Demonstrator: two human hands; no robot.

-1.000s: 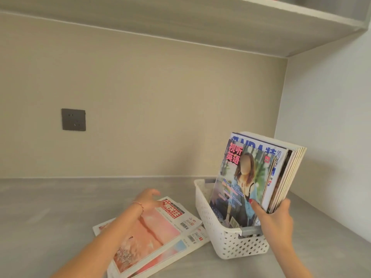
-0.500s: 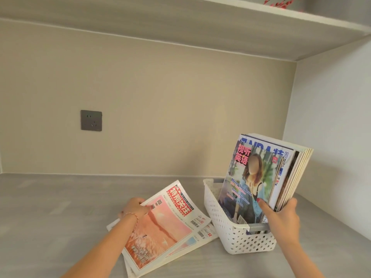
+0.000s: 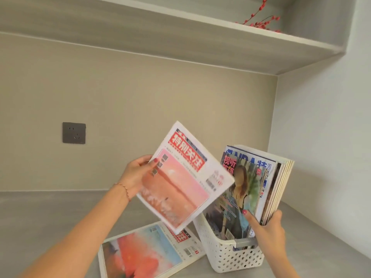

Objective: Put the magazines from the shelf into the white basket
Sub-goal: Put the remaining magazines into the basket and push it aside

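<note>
My left hand [image 3: 135,175] grips a magazine with a pink cover [image 3: 184,177] by its left edge and holds it tilted in the air, just left of the white basket [image 3: 224,255]. Several magazines [image 3: 255,189] stand upright in the basket, leaning right. My right hand [image 3: 267,227] clasps the lower edge of that standing stack. One more magazine with an orange and blue cover [image 3: 144,253] lies flat on the grey shelf surface [image 3: 50,213], left of the basket.
A grey wall socket [image 3: 74,133] is on the back wall at the left. An upper shelf [image 3: 180,41] overhangs the space, with red berry twigs [image 3: 259,19] on it. A white side wall [image 3: 325,149] stands close to the basket's right.
My left hand has lifted the pink magazine off the shelf surface and raised it toward the basket, uncovering the magazine beneath. My right hand has kept its hold on the standing stack.
</note>
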